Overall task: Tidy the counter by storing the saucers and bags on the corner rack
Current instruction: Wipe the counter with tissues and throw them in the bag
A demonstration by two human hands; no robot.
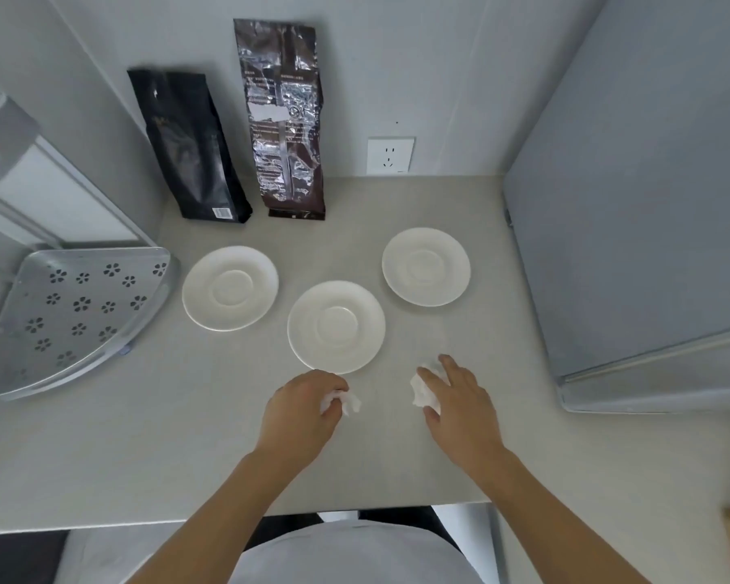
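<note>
Three white saucers lie on the grey counter (144, 436): a left saucer (229, 287), a middle saucer (336, 327) and a right saucer (426, 266). A black bag (190, 149) and a shiny brown foil bag (285, 120) lean upright against the back wall. The metal corner rack (72, 314), with flower-shaped holes, stands at the left. My left hand (302, 408) is closed on a crumpled white tissue (348, 402) just in front of the middle saucer. My right hand (460, 398) rests over another crumpled tissue (422, 392), fingers spread.
A grey appliance (633, 229) bounds the counter on the right. A white wall socket (390, 155) sits on the back wall. A window frame (39, 183) is behind the rack. The counter's front edge runs just above my torso.
</note>
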